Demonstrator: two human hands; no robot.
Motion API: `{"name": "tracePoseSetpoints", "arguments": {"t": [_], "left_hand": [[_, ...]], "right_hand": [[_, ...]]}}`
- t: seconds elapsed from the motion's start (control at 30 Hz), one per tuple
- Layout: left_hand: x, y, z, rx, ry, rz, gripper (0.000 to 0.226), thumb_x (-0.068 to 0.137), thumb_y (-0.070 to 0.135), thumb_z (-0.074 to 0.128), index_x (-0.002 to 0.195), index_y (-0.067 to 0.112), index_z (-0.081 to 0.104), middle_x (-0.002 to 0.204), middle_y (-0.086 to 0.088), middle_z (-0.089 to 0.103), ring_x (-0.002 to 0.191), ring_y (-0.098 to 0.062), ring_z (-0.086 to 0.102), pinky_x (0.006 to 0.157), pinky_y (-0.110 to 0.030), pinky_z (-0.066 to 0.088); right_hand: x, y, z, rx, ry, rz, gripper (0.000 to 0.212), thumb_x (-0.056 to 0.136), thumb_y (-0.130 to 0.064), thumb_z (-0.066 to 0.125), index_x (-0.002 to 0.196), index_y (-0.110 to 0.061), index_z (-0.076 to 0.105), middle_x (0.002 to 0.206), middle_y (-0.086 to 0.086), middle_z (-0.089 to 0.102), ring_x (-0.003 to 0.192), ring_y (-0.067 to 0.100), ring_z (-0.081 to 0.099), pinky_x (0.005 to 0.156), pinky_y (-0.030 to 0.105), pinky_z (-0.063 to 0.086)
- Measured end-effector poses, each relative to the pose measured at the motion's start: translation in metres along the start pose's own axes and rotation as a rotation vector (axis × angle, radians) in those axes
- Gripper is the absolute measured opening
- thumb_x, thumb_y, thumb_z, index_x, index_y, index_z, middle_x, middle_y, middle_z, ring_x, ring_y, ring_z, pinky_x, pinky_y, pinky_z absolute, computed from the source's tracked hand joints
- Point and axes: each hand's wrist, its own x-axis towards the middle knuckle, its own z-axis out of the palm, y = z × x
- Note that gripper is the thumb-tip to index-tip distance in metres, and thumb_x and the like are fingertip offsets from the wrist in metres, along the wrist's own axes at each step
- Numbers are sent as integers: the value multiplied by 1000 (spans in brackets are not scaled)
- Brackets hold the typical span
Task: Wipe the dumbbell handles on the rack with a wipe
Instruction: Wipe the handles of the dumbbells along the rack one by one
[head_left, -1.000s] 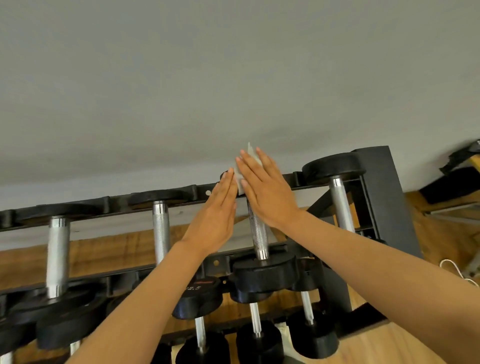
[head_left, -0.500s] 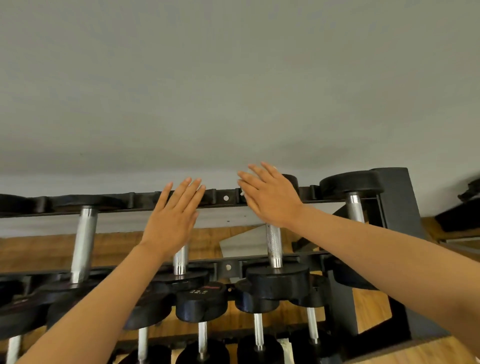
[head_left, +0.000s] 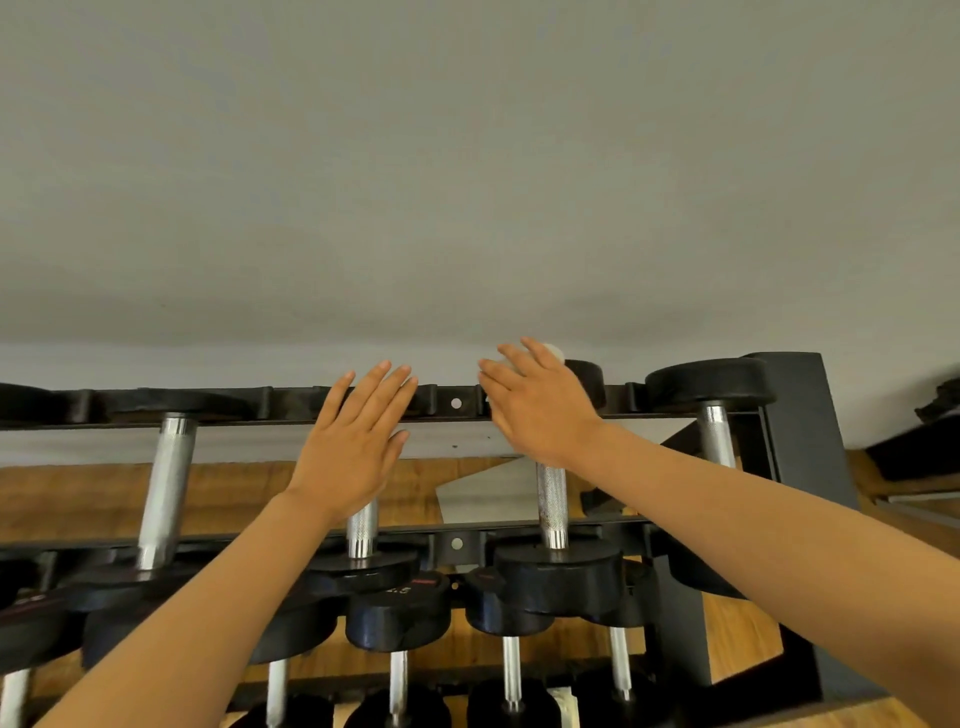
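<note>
Two hands are reaching over the rack's top row: the right hand (head_left: 540, 410) is pressing a wipe (head_left: 554, 352) under straight fingers against a dumbbell handle (head_left: 551, 506); the left hand (head_left: 358, 441) is hovering flat, holding nothing, probably for balance.

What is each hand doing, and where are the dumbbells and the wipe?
Left hand: open, fingers straight, over a handle.
Right hand: flat on a handle, wipe peeking out beyond its fingers.
Dumbbells: resting on the rack.
</note>
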Motion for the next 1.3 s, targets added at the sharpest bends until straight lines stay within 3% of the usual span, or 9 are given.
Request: {"name": "tracePoseSetpoints", "arguments": {"t": [0.17,0.3,0.4,0.63,0.8,0.9,1.0,1.13,1.3], "left_hand": [[0,-1,1,-3,-4,-6,59,102,38,30,153,8,29,159,-11,31,149,-26,21,122,-48,12],[-1,1,0,-11,-13,-19,58,103,38,28,153,9,29,159,-10,31,149,-27,22,122,-49,13],[0,2,0,-23,-17,-33,58,103,38,29,153,9,30,159,-10,32,149,-27,23,122,-48,11],[1,6,-5,-54,-5,-60,56,103,36,31,151,8,35,156,-11,37,147,-27,25,123,-46,7],[2,8,-7,-63,-34,-86,57,103,37,31,151,8,34,156,-10,37,148,-25,23,123,-46,8],[2,9,-10,-69,-52,-104,57,102,38,30,151,8,35,156,-10,38,148,-24,22,123,-45,5],[3,14,-15,-86,-54,-133,57,102,38,30,149,7,37,154,-10,40,148,-24,23,123,-44,2],[5,20,-19,-123,-59,-192,56,103,38,29,147,6,42,152,-10,43,147,-23,23,123,-41,-2],[6,22,-21,-135,-79,-218,56,103,38,28,147,7,42,152,-9,43,148,-23,22,123,-39,-4]], "right_hand": [[-34,26,8,41,103,-140,47,101,-22,34,147,-14,41,153,6,40,143,28,32,119,44,20],[-79,47,20,207,233,-83,48,104,-14,36,151,-13,25,159,6,24,149,22,16,122,38,15],[-73,41,21,225,251,-49,44,108,-23,29,150,-10,27,158,7,26,148,25,19,122,40,16],[-4,21,3,160,72,-42,49,101,-38,30,132,-13,60,135,4,60,125,28,55,108,42,39],[-59,35,17,218,233,-69,43,108,-22,22,147,-10,36,154,9,35,145,26,27,122,37,14],[-82,38,22,308,288,-51,42,109,-23,24,149,-10,28,157,6,25,148,23,17,123,36,12],[-83,38,17,424,278,-26,45,107,-31,29,147,-11,37,156,4,31,148,21,22,122,35,16],[-67,42,5,461,398,25,38,105,-30,38,135,-14,56,142,3,52,132,21,46,106,38,39],[-39,35,16,411,302,65,48,106,-36,32,148,-13,39,155,8,34,146,24,26,122,41,16]]}}
